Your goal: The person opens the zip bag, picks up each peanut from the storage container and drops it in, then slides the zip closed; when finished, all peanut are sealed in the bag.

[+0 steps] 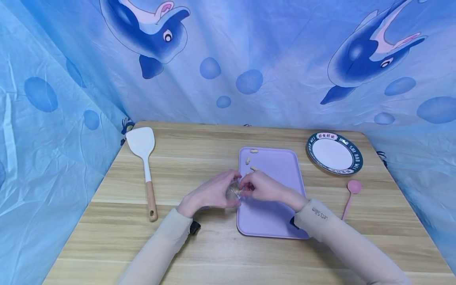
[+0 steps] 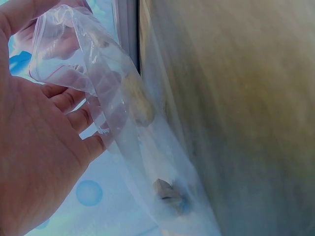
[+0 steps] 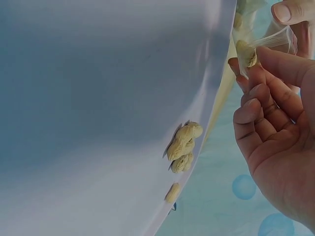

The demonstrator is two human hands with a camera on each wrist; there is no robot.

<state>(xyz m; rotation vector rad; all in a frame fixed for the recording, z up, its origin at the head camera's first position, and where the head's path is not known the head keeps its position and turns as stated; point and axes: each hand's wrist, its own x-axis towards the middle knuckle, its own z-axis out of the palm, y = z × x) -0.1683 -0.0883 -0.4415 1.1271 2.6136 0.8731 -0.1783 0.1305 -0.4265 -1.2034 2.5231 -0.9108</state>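
My left hand (image 1: 213,192) holds a clear zip bag (image 2: 123,118) by its top at the left edge of the purple tray (image 1: 276,215). Inside the bag, a peanut (image 2: 139,101) shows through the film, with a darker bit (image 2: 167,191) lower down. My right hand (image 1: 265,187) is at the bag's mouth, and its thumb and fingers pinch a peanut (image 3: 246,54) there. More peanuts (image 3: 182,142) lie along the tray's edge, seen in the right wrist view. From the head view, the hands cover much of the bag.
A white spatula (image 1: 142,144) with a wooden handle lies on the left of the wooden table (image 1: 210,257). At the right are a green-rimmed plate (image 1: 333,153) and a pink spoon (image 1: 354,187). A blue dolphin-print curtain (image 1: 228,47) surrounds the table's back and sides.
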